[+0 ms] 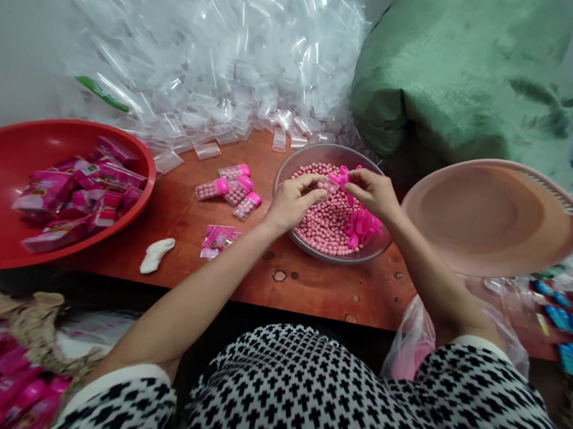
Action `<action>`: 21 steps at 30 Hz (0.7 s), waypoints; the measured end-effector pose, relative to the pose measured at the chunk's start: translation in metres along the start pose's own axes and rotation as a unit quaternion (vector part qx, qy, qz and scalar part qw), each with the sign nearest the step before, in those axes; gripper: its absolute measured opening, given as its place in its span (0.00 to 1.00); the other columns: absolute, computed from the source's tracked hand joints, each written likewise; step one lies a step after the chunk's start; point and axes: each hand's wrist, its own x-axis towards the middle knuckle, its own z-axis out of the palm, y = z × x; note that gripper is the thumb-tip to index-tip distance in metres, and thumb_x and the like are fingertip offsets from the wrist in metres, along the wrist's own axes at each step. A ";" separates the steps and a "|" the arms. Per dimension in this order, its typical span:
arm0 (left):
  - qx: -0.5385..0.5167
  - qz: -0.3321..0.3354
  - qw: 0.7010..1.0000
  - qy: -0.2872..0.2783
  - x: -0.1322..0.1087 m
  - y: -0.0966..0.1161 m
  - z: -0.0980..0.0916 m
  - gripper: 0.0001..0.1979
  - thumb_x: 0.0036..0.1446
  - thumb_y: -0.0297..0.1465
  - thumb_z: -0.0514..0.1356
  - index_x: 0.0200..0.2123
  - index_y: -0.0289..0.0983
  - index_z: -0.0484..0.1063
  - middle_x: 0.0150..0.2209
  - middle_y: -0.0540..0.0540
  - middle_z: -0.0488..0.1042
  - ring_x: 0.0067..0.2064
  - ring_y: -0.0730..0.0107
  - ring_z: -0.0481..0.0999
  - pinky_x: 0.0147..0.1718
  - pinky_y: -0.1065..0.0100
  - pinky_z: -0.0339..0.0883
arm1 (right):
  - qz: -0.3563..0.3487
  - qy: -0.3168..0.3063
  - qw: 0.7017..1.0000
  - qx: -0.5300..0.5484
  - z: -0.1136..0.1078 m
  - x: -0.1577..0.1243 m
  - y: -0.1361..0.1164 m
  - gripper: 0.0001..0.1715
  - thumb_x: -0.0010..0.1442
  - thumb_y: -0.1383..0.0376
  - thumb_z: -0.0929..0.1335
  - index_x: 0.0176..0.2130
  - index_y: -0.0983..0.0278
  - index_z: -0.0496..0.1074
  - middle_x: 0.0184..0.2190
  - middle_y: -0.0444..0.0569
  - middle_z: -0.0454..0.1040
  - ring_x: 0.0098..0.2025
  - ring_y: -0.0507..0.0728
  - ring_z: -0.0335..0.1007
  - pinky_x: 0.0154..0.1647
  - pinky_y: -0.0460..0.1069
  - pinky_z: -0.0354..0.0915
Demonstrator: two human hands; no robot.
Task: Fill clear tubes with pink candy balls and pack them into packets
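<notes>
My left hand (294, 202) pinches a small clear plastic tube (329, 185) over a grey bowl (332, 256). Between the fingers of my right hand (375, 190) is a bright pink plastic piece (340, 177), held close against the tube's end. Round pink beads (322, 226) fill much of the bowl. A heap of similar pink plastic pieces (362, 228) lies on the beads at the right. Left of the bowl rest several filled tubes with pink caps (238, 190), and nearer me are printed pink cards (218, 240).
A large pile of clear empty tubes (227, 64) covers the back. The red basin (140, 216) at left holds pink packets (81, 191). At right are a pinkish basin (459, 211) and a green sack (456, 89). A white crumpled item (157, 255) lies near the front edge.
</notes>
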 end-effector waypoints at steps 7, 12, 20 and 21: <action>0.059 0.021 0.998 -0.007 0.000 -0.003 0.000 0.15 0.54 0.31 0.66 0.46 0.39 0.82 0.47 0.44 0.82 0.51 0.60 0.79 0.54 0.60 0.71 | -0.096 0.031 0.989 0.105 -0.018 -0.009 -0.037 0.19 0.64 0.53 0.67 0.47 0.63 0.76 0.43 0.51 0.80 0.43 0.56 0.75 0.49 0.51 0.68; 0.081 0.027 0.996 0.008 -0.004 0.000 0.001 0.16 0.54 0.30 0.65 0.48 0.40 0.82 0.48 0.45 0.82 0.51 0.60 0.79 0.54 0.59 0.71 | -0.108 -0.014 0.994 -0.009 -0.020 -0.010 -0.050 0.14 0.65 0.59 0.64 0.45 0.62 0.75 0.40 0.51 0.79 0.39 0.56 0.73 0.45 0.50 0.66; 0.153 0.097 0.983 -0.004 -0.015 0.008 0.002 0.09 0.57 0.29 0.65 0.41 0.42 0.84 0.45 0.48 0.84 0.46 0.62 0.82 0.50 0.63 0.72 | -0.149 0.008 0.986 -0.077 -0.015 -0.021 -0.053 0.11 0.64 0.61 0.62 0.34 0.62 0.69 0.31 0.51 0.74 0.33 0.55 0.69 0.37 0.50 0.65; 0.163 0.109 0.980 -0.012 -0.015 0.008 0.002 0.09 0.58 0.30 0.64 0.40 0.42 0.84 0.45 0.48 0.84 0.45 0.62 0.82 0.49 0.63 0.73 | -0.150 0.011 0.986 -0.072 -0.015 -0.023 -0.053 0.11 0.64 0.61 0.61 0.34 0.62 0.69 0.30 0.51 0.74 0.33 0.55 0.69 0.37 0.50 0.65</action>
